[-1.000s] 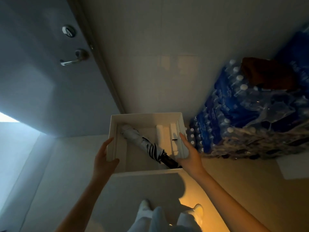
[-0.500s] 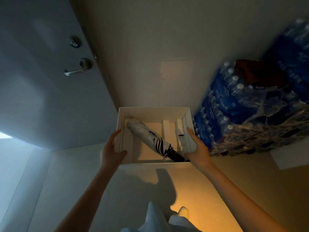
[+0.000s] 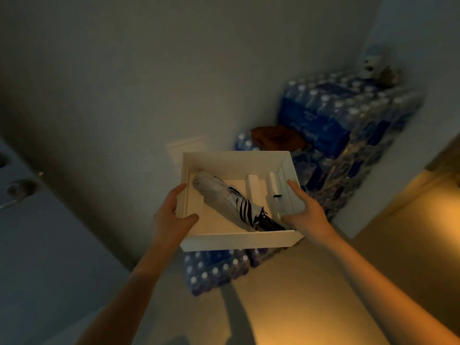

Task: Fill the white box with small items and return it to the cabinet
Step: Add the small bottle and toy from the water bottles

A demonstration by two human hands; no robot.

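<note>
White cardboard, open top: the white box [image 3: 239,241] is held up between the person's two hands, left hand [image 3: 171,217] gripping the left wall and right hand [image 3: 306,212] gripping the right wall, thumbs hooked inside, hands well apart. Filling looks pretty much done to me, with a folded umbrella [image 3: 224,195] lying diagonally between the hands and a couple of small white packages [image 3: 254,188] nearer the right hand, so what's left is getting it into the cabinet, which I can't spot anywhere. Only print around is on the blue shrink-wrapped water bottle packs [image 3: 336,120] beyond the right hand, and it's way too blurry to read.
</note>
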